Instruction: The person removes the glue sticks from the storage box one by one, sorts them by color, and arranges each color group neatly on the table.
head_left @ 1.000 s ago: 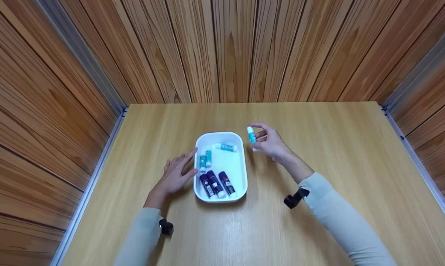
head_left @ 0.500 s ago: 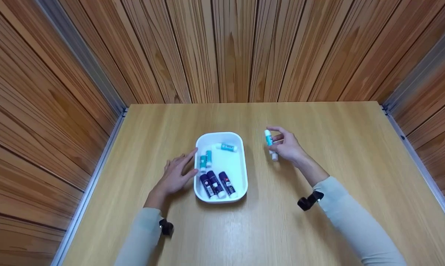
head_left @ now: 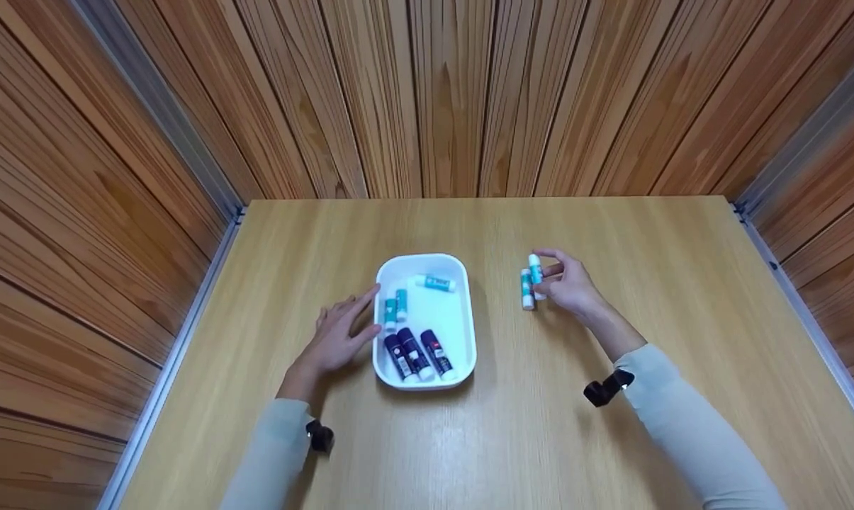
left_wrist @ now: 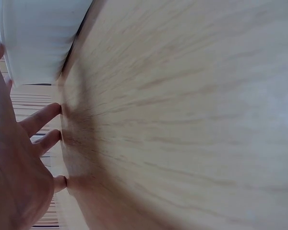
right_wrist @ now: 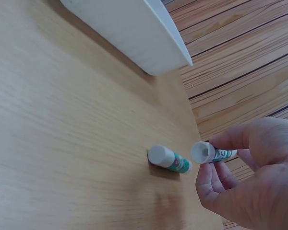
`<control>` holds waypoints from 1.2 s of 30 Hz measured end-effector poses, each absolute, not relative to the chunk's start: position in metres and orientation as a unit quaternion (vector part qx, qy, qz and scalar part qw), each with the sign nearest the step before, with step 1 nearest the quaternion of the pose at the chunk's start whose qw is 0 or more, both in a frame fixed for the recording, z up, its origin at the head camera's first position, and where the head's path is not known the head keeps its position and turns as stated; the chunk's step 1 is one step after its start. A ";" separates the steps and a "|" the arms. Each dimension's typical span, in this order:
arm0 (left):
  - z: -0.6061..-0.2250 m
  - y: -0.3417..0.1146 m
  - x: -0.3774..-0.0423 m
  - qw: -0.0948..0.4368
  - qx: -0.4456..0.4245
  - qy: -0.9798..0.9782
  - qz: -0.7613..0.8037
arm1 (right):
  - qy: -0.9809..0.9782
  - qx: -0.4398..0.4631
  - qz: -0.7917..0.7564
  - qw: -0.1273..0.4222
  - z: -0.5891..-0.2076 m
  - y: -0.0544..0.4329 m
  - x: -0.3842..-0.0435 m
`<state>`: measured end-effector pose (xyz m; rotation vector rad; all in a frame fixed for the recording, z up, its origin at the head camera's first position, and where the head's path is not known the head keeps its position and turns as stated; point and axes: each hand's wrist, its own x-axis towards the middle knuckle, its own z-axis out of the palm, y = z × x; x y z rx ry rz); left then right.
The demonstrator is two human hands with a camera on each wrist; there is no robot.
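Observation:
In the head view my right hand (head_left: 572, 287) pinches a teal-and-white glue stick (head_left: 536, 268) between thumb and fingers. Just left of it, a second teal glue stick (head_left: 526, 290) lies on the table; in the right wrist view the held glue stick (right_wrist: 204, 152) is close above the table, beside the lying one (right_wrist: 169, 159). My left hand (head_left: 338, 333) is spread at the left side of a white tray (head_left: 467, 319), thumb and index finger at its rim. Its other fingertips touch the tabletop in the left wrist view.
Inside the tray, a teal glue stick (head_left: 437, 283) lies near the far end and two more (head_left: 401, 304) at the left wall. Dark purple glue sticks (head_left: 437, 354) lie at the near end. Wood-plank walls (head_left: 448, 99) enclose the wooden table (head_left: 427, 453).
My right hand has carried its glue stick rightward, away from the tray. The glue stick lying on the table, earlier mostly hidden by that hand, now shows fully. The left hand stays put.

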<state>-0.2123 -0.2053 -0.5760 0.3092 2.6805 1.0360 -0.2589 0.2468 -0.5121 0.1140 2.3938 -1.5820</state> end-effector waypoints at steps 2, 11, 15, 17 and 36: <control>-0.577 -0.205 -0.212 0.125 0.105 0.920 0.356 | 0.826 0.040 -0.547 0.131 -0.516 0.248 -0.259; -0.579 -0.204 -0.213 0.127 0.107 0.920 0.356 | 0.832 0.047 -0.539 0.121 -0.534 0.255 -0.260; -0.579 -0.204 -0.214 0.127 0.107 0.920 0.355 | 0.839 0.052 -0.527 0.122 -0.538 0.257 -0.260; -0.579 -0.204 -0.214 0.127 0.108 0.920 0.355 | 0.842 0.052 -0.523 0.121 -0.538 0.257 -0.260; -0.577 -0.206 -0.213 0.121 0.112 0.919 0.359 | 0.850 0.063 -0.505 0.139 -0.541 0.257 -0.265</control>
